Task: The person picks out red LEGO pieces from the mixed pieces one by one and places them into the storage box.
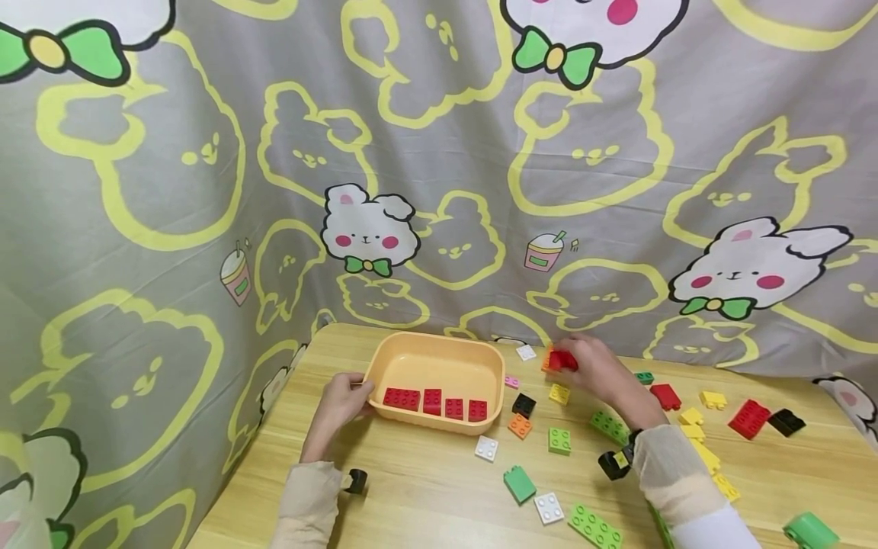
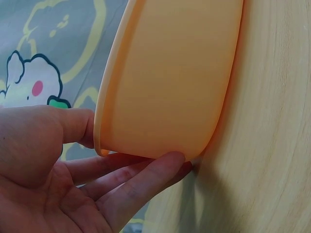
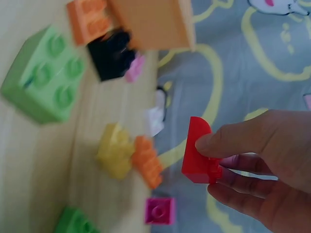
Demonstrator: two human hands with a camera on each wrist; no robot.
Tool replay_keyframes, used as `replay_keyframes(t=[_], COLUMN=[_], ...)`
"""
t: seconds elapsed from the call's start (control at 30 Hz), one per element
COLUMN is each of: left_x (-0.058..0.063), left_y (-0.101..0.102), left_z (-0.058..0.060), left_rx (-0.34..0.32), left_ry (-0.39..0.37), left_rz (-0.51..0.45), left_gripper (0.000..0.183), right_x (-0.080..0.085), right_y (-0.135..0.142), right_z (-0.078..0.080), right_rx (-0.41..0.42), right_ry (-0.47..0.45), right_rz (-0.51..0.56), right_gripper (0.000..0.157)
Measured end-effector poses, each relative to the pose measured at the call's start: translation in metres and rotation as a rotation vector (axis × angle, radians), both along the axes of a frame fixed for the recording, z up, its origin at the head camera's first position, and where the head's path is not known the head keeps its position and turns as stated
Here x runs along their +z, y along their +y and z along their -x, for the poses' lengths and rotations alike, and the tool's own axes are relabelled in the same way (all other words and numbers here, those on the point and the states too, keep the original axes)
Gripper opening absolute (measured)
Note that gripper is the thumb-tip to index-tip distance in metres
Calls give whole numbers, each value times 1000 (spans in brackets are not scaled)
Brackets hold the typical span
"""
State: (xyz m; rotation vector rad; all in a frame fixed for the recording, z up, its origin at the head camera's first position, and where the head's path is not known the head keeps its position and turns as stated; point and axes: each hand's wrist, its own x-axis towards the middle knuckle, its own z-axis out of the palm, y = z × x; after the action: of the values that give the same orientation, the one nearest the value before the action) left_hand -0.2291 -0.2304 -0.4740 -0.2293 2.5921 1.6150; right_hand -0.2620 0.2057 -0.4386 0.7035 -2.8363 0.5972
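Fingers and thumb of your right hand [image 1: 598, 369] pinch a red plastic brick with rounded end [image 3: 193, 158], right of the peach rectangular plastic tray [image 1: 439, 363]; your left hand [image 1: 343, 399] clasps its left end between thumb and fingers. Four red studded plastic bricks [image 1: 432, 401] lie inside.

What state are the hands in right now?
Left hand: holding the light-orange plastic bin by one end.
Right hand: holding a red toy brick, pinched.
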Motion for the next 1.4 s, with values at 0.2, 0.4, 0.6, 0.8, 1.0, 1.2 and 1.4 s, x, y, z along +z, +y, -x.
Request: replay_keyframes(t=[0.2,0.4,0.6,0.8,1.0,1.2,1.4], left_x=[0,0,-1,-1,-2,-3,-3], left_y=[0,0,-1,-1,0,-1,-2], left_z=[1,2,2,2,3,3,2], left_rx=[-1,-3,-6,0,2,2,3], left_ry=[-1,5,7,9,10,7,4], left_rz=[-8,-17,-26,-26,-31,-19,-21], left_gripper=[37,36,36,37,37,36,36], right_x=[19,29,33,27,14,-3,-8], right_y=[-20,-43,-69,-92,-109,-120,-130], right_z=[-5,-8,-8,-6,-2,1,3], right_rx=[25,69,131,183,221,261,240], right_ry=[11,28,-3,4,-45,-30,-80], right_rz=[-27,-17,32,40,37,26,-17], right_gripper=[32,33,32,28,23,15,18])
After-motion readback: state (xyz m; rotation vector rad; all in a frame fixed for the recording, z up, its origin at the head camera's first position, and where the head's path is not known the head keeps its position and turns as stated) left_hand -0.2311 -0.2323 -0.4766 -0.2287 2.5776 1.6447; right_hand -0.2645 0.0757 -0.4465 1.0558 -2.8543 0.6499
